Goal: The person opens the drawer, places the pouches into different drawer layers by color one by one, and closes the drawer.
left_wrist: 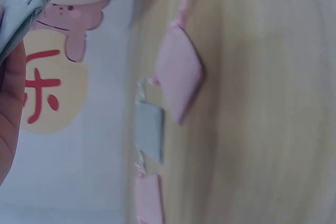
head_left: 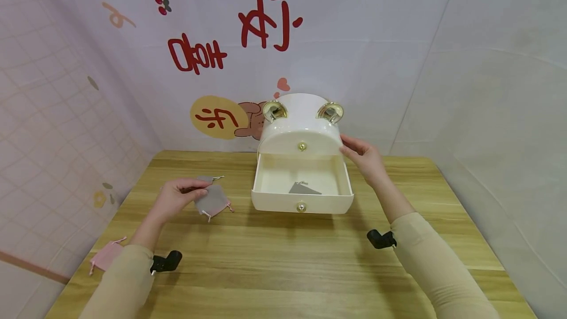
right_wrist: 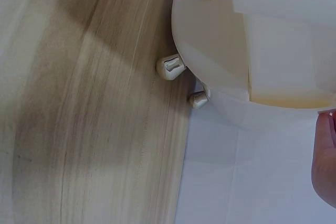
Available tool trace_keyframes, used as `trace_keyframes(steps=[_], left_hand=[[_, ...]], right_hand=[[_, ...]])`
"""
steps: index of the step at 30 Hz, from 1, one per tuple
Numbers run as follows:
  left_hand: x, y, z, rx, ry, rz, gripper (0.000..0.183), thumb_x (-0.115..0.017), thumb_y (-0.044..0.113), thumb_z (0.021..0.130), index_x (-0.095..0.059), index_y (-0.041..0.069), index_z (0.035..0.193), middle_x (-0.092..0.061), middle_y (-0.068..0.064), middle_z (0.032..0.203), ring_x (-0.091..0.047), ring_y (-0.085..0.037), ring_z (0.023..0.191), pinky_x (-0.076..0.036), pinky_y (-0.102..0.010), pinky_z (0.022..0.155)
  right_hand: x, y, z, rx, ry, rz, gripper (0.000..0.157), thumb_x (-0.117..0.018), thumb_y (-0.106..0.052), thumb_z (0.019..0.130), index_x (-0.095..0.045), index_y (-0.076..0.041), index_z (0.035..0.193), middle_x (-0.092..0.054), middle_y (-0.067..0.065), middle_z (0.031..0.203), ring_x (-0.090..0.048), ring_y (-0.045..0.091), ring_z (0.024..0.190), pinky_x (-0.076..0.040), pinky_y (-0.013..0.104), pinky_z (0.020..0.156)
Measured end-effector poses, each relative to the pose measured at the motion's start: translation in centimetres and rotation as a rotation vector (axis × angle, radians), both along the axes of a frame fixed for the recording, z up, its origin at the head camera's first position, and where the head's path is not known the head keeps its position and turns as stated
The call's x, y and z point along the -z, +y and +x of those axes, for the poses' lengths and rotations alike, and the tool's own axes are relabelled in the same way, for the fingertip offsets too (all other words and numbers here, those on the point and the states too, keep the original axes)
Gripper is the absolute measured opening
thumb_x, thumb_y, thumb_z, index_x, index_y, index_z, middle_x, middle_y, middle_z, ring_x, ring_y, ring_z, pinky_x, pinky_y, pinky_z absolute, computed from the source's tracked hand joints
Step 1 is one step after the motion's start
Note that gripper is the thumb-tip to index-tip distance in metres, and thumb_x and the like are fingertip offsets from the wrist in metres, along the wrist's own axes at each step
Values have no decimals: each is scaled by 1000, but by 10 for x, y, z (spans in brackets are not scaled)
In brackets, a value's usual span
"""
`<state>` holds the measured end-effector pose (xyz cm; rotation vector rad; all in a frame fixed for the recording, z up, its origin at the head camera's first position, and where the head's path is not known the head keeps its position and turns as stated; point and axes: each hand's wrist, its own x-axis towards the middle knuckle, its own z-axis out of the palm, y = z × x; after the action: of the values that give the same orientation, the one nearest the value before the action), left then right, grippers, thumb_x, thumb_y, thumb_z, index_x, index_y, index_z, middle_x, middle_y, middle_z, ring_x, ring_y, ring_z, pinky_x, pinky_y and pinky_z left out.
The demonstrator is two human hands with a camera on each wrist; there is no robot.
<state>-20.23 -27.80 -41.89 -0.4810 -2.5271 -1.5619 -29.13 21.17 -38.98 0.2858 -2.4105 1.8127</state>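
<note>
In the head view my left hand (head_left: 177, 198) pinches a small grey drawstring pouch (head_left: 210, 198) between thumb and fingers, above the left part of the table. The held pouch (left_wrist: 21, 3) also shows at the upper left of the left wrist view. A pink pouch partly shows beneath it in the head view. My right hand (head_left: 366, 160) rests its thumb and fingers against the right side of a white, round-topped drawer box (head_left: 302, 134). The box's lower drawer (head_left: 276, 202) is pulled out, and a dark grey pouch (head_left: 304, 189) lies inside it.
Another pink pouch (head_left: 107, 256) lies near the table's left edge. The left wrist view shows a pink pouch (left_wrist: 178, 74) and a grey pouch (left_wrist: 149, 129) on the wood. Gold round ornaments (head_left: 330, 111) top the box. A printed cloth (head_left: 363, 53) hangs behind the table.
</note>
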Motion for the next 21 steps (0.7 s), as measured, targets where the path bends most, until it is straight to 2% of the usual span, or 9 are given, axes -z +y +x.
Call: trace_keyframes(steps=[3,8,11,15,18,21], left_hand=[[-9,6,-1,-18,-50,43,25,-74,10,90,-73,-2,112,-73,-6,108,-65,-9,88,-56,-23,71],[-19,15,-2,-25,-67,88,27,-73,12,91,-72,-2,114,-72,-5,108,-66,-11,88,-57,-24,72],[-23,19,-4,-37,-59,90,27,-73,13,91,-73,-1,114,-73,-2,107,-66,-12,88,-57,-24,72],[-29,27,-7,-40,-38,90,25,-73,15,92,-74,1,113,-73,1,106,-67,-12,89,-57,-24,72],[-34,35,-9,-17,-13,106,24,-73,13,92,-74,1,112,-73,-2,107,-67,-12,89,-57,-25,72],[-41,45,-11,11,6,123,23,-72,10,92,-74,0,112,-73,-2,107,-67,-12,87,-57,-25,71]], right_hand=[[1,1,0,6,-7,-3,51,-70,-28,95,-57,-7,139,-57,13,139,-48,23,132,-42,36,106],[1,2,0,9,-10,8,50,-69,-29,95,-57,-9,140,-57,13,139,-48,24,132,-41,36,107],[-1,1,1,1,-17,4,48,-68,-26,96,-57,-9,140,-56,13,139,-48,25,133,-42,33,106],[-10,-4,7,-7,-25,-6,46,-66,-17,97,-56,-4,140,-54,17,140,-46,28,134,-42,36,107],[-12,-4,9,-16,-23,-4,45,-66,-16,98,-55,-2,140,-55,18,139,-46,30,134,-42,37,107],[-7,-2,5,-12,-10,-4,48,-67,-21,97,-56,-4,140,-56,16,139,-47,27,132,-43,34,106]])
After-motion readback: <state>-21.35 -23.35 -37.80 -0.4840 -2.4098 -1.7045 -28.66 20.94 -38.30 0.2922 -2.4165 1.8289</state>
